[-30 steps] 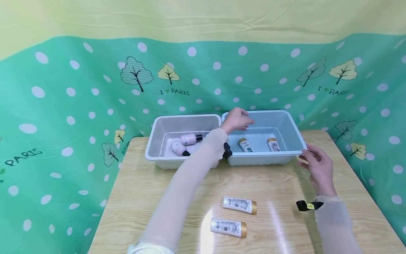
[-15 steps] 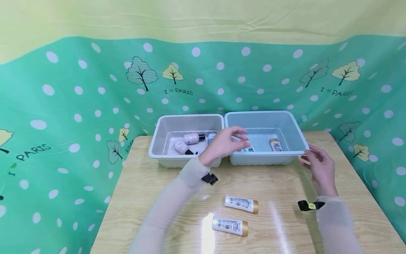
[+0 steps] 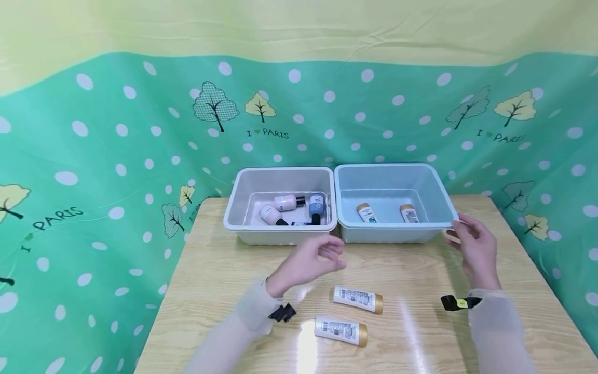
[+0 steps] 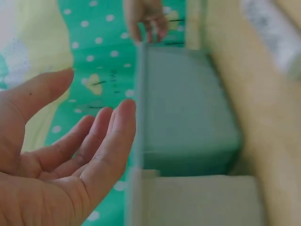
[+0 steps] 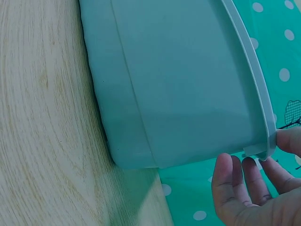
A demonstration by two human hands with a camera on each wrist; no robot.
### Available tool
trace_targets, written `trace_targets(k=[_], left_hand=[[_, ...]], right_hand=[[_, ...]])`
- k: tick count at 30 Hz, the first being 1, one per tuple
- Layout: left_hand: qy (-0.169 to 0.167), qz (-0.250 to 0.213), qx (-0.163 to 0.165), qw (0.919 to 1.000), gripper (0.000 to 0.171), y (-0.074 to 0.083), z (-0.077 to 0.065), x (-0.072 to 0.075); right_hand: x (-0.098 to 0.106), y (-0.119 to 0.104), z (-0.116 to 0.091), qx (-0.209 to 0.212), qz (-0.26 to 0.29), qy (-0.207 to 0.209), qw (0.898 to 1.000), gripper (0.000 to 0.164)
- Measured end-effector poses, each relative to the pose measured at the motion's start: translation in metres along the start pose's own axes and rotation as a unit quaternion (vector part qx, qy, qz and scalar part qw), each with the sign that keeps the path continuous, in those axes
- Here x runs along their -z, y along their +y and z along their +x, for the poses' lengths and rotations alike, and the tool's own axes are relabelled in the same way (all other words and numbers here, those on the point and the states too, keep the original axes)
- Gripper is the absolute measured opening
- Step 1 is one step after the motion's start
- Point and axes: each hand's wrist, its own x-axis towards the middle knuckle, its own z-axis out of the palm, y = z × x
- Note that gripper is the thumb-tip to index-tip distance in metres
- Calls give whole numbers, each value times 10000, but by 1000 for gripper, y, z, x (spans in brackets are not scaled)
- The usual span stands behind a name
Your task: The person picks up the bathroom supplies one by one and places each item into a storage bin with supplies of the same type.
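Observation:
My left hand [image 3: 310, 264] hovers over the table just in front of the bins, its fingers loosely bent around nothing; the left wrist view also shows the palm [image 4: 61, 188] bare. At the front right corner of the light blue bin [image 3: 394, 226], my right hand [image 3: 477, 249] holds the rim, thumb [image 5: 288, 140] on the edge and fingertips below it. Inside that bin lie two small gold-capped bottles, one [image 3: 366, 213] left and one [image 3: 409, 213] right. Two white bottles with gold caps, a farther one [image 3: 357, 299] and a nearer one [image 3: 340, 331], lie on the table.
A grey-white bin [image 3: 280, 228] stands against the blue bin's left side. It contains two pink bottles [image 3: 286, 202] with black caps, a blue bottle [image 3: 316, 203] and another dark-capped item half hidden by the front wall. A green dotted curtain [image 3: 140, 140] hangs behind the wooden table [image 3: 201, 291].
My left hand has drawn back from above the blue bin, toward me and left, uncovering the blue bottle and the left gold-capped bottle. My right hand stays at the rim.

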Motion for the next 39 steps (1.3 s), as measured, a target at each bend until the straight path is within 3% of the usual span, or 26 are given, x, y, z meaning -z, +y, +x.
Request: trace_targets(k=[9,15,24,39], left_hand=[[-263,64,628,9977,44,-51,-34,-19],[-461,127,842,9953,42,-68,-52,-31],[-717,150,1094,9913,44,-83,-67,-42],[-1034,1094,858,9849,51,-87,-77,-54]], right_hand=[[-1,-2,-1,-12,17,-25,10000,51],[-2,0,-3,-119,-55,4,9999,53],[-2,-1,-2,-158,78,47,9998,48],[-4,-1,-3,-182,-126,146,9996,50]])
